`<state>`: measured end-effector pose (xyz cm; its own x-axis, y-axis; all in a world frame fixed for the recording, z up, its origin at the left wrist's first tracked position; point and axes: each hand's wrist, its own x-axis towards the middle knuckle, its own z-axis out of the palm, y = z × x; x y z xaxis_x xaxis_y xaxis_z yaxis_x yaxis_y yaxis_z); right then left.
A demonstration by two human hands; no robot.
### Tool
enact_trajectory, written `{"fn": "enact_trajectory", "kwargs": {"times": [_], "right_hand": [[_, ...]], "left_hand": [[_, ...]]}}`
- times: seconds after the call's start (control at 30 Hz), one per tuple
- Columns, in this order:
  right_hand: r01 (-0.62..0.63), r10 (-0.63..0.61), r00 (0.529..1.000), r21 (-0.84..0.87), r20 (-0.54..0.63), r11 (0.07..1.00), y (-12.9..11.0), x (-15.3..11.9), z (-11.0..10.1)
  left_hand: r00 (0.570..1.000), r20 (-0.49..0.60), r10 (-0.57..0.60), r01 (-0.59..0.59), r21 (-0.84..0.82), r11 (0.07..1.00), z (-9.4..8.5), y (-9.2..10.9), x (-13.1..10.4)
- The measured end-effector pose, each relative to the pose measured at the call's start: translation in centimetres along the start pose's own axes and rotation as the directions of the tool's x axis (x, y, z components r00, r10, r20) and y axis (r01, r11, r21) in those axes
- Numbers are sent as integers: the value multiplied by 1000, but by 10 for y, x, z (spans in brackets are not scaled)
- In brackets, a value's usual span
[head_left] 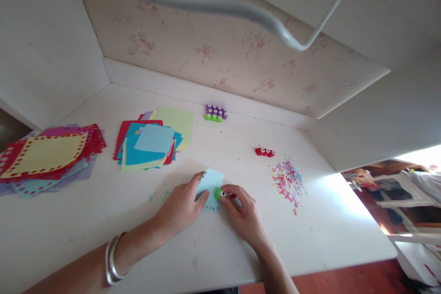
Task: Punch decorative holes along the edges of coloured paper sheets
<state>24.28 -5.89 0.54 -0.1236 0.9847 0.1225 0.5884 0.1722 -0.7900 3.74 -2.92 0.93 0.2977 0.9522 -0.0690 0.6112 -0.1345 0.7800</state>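
A light blue sheet of paper (212, 183) lies before me, with small holes punched along its left and near edges. My left hand (184, 201) grips its left side, thumb on top and fingers partly hidden at the edge. At the right edge of the sheet sits a small green craft punch (218, 194) with a white top. My right hand (243, 211) holds this punch between thumb and fingers. A few pale blue paper bits (166, 195) are scattered just left of the sheet.
A stack of coloured paper (151, 140) lies left of centre, and punched sheets (51, 154) are piled farther left. Purple and green punches (215, 112) stand near the wall. Red punches (265, 152) and a heap of confetti (287, 179) are to the right.
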Motion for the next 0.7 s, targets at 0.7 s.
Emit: {"fn": "enact_trajectory", "kwargs": {"times": [0.7], "right_hand": [[37, -38, 998, 20, 41, 999, -5, 15, -5]], "left_hand": [[933, 69, 352, -344, 449, 825, -6, -18, -19]]}}
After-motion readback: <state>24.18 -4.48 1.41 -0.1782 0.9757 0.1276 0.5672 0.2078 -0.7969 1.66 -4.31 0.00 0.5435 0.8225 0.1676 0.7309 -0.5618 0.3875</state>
